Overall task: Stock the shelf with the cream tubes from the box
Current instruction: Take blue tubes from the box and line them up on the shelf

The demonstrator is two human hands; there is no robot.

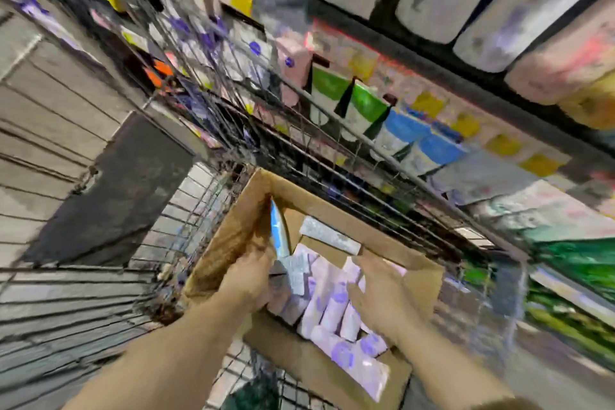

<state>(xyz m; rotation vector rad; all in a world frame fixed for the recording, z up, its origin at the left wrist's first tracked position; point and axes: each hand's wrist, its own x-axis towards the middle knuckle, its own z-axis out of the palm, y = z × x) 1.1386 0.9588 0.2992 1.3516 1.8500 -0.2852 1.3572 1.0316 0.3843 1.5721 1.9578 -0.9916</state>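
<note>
Item: cardboard box (233,236), open-topped, being carried in a wire trolley (186,220) at the lower centre of the frame.

Contents: pale lilac cream tubes (327,306), being kept in a loose heap across the box floor, long axes mostly running from the lower right of the frame toward the upper left, caps blurred. One blue-and-white tube (279,236) is being held upright against the left inner wall of the box, long axis near vertical in the frame.

Left hand (248,280): being closed round the lower end of the blue-and-white tube, fingers curled; the grip is judged secure, though blur is hiding the fingertips.

Right hand (382,293): being held over the right side of the heap, fingers relaxed and part-spread, nothing gripped; whether the tubes are being touched cannot be told.

Relation governing the coming move: the heap is lying directly beneath and between both hands, the right hand being the nearer.

Destination: shelf (382,146), being seen at the upper right of the frame beyond the trolley's wire side, already holding green and blue tubes, well apart from the box.
</note>
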